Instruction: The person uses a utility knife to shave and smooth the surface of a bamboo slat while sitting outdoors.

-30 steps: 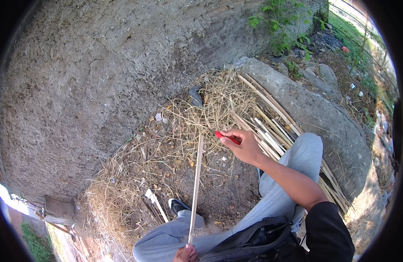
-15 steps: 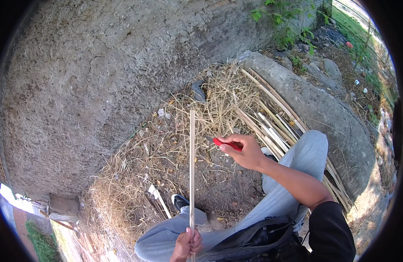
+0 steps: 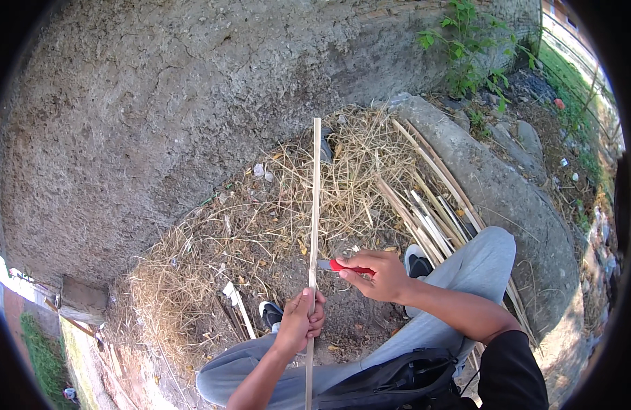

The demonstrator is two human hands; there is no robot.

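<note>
A long pale strip of wood or bamboo (image 3: 316, 184) stands nearly upright in the picture, running away from my lap toward the wall. My left hand (image 3: 302, 320) is wrapped round it below its middle. My right hand (image 3: 377, 275) grips a red-handled knife (image 3: 337, 265) just right of the strip. Its grey blade reaches the strip's right edge a little above my left fingers; whether it cuts in, I cannot tell. Under the strip lie bare soil and pale shavings (image 3: 356, 154).
Several cut strips (image 3: 435, 222) lie in a pile beside my bent right leg. A big grey rock (image 3: 493, 178) stands behind them, and a rough wall (image 3: 158, 123) rises at the far left. A black bag (image 3: 411, 376) sits on my lap.
My left hand has moved up and away from my body, and the strip reaches farther toward the wall. The knife has come down and left, from apart to the strip's edge.
</note>
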